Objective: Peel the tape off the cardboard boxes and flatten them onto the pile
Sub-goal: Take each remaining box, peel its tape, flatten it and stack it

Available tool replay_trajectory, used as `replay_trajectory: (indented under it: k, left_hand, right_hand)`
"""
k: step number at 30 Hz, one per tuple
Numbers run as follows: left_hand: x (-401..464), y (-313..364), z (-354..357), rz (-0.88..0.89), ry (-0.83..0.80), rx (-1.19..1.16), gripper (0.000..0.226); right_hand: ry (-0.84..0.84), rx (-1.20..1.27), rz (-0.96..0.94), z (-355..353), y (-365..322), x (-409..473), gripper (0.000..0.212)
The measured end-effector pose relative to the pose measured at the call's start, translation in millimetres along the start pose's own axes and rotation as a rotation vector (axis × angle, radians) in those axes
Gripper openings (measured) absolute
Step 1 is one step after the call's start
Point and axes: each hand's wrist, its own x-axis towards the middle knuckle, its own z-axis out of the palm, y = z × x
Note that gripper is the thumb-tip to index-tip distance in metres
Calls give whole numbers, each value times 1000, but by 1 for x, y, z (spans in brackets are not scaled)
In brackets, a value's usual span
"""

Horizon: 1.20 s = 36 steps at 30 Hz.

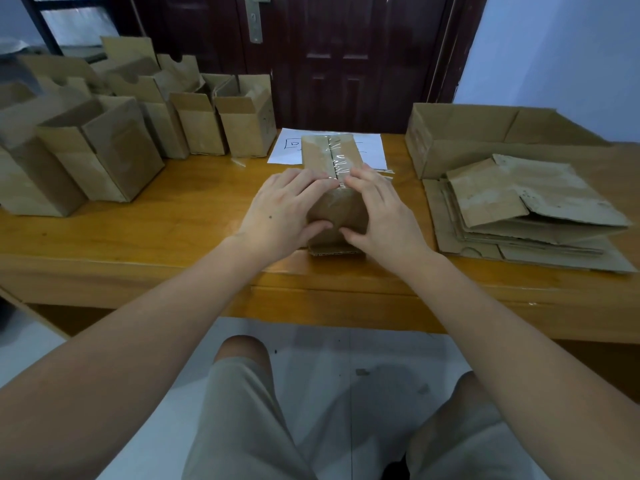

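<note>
The taped box (334,188) lies on the counter (194,216) between both hands. Left hand (280,216) and right hand (382,216) clasp its near end, fingertips at the tape (341,157) seam. Light, crushable cardboard; thin, slippery tape: lift its edge by fingernail.

Bare forearms, no sleeves; khaki shorts (242,410).
</note>
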Motion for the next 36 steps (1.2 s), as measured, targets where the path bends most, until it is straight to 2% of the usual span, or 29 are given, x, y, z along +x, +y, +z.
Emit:
replay_trajectory:
  k: [3, 8, 15, 23, 27, 30, 34, 36]
  left_hand:
    - [0, -1, 0, 4, 9, -16, 64]
    - [0, 4, 7, -29, -9, 5, 83]
    - [-2, 3, 14, -4, 66, 19, 63]
    - [-1, 1, 14, 17, 70, 32, 53]
    - [2, 0, 11, 19, 65, 32, 49]
    - [5, -3, 7, 24, 29, 21, 54]
    - [3, -5, 4, 24, -55, 46, 77]
    - [2, -4, 5, 12, -60, 59, 80]
  right_hand:
    - [7, 3, -11, 0, 1, 0, 83]
    - [-4, -4, -13, 1, 3, 1, 83]
    - [7, -12, -5, 2, 2, 0, 79]
    - [16, 6, -7, 0, -1, 0, 77]
    - [30, -69, -42, -2, -1, 1, 76]
    - [18, -184, -100, -9, 1, 6, 76]
    - [3, -280, -178, -18, 3, 17, 71]
    - [12, -291, -187, -19, 3, 18, 68]
